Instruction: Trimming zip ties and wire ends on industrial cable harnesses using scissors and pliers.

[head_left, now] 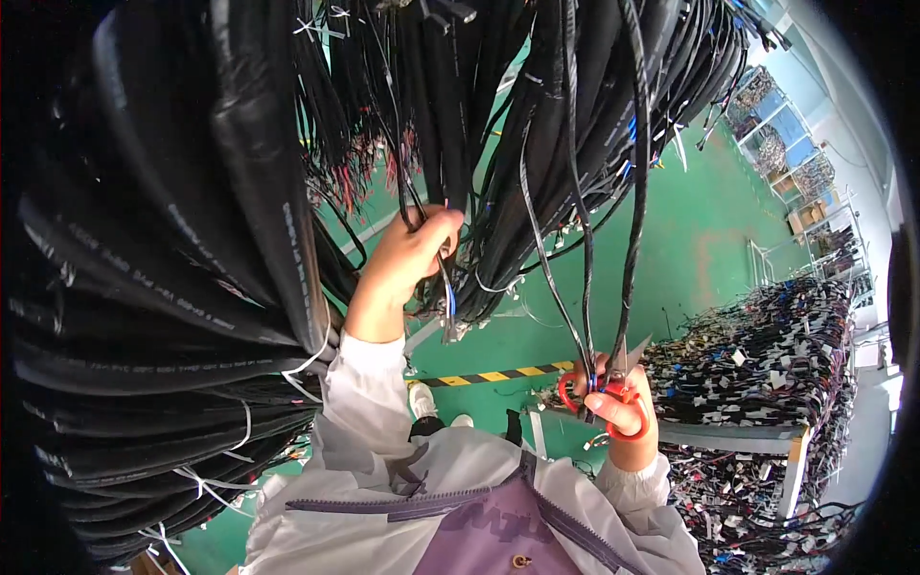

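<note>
Hanging from the top of the view, three thin black cables (640,163) run down into the right hand (628,410). Judging by their slack curves they're light and bendy, some springback; jackets look smooth, so likely a bit slippery. Best hold is probably a pinch near the lower ends — gripping higher would let the tails swing. Right hand is curled closed round those ends plus red-handled scissors (616,390); blades stick up out of the fist, slightly parted. Can't tell how firm the grip is. Left hand (417,247) is closed too, thumb against fingers, pinching thin black leads (402,172); a blue wire end (450,299) hangs below it. Bare-looking ends seem the fragile part — hold the jacket. Thick black cable bundle (259,192) on the left looks heavy and stiff, white tie (309,362) round it.
</note>
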`<control>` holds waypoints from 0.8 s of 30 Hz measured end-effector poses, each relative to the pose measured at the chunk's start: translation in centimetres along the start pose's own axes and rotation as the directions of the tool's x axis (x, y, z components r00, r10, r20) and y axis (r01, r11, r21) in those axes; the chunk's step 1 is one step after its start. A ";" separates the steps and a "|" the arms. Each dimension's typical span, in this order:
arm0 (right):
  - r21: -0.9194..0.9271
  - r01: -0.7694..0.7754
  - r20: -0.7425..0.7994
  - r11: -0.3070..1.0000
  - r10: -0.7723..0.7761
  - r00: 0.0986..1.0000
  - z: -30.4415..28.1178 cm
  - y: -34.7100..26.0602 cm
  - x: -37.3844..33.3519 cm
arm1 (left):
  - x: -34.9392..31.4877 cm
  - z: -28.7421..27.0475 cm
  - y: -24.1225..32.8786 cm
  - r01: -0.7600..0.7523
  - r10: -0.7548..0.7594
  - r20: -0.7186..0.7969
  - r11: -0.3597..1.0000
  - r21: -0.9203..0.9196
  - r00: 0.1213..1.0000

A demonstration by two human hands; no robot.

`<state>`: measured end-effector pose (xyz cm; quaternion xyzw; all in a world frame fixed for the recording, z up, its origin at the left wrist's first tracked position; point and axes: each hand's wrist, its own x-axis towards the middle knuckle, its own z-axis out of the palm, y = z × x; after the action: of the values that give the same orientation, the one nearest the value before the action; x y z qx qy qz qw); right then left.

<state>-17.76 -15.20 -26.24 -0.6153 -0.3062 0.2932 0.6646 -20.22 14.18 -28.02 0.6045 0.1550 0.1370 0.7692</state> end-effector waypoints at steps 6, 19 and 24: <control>0.046 -0.013 0.041 0.999 0.011 0.999 -0.1 0.2 0.7 | -0.8 0.0 0.6 0.131 -0.109 0.080 0.919 -0.373 0.991; 0.093 -0.022 0.052 0.995 0.017 0.998 -0.4 0.8 1.3 | -0.8 0.6 0.3 0.245 -0.173 0.178 0.781 -0.574 0.969; 0.138 -0.065 0.046 0.988 0.059 0.997 -0.2 0.9 1.5 | -0.2 0.0 -0.2 0.268 -0.157 0.229 0.741 -0.615 0.961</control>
<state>-16.63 -14.15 -27.05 -0.5702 -0.2795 0.3473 0.6901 -20.41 14.08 -28.23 0.2931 0.1038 0.0432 0.9495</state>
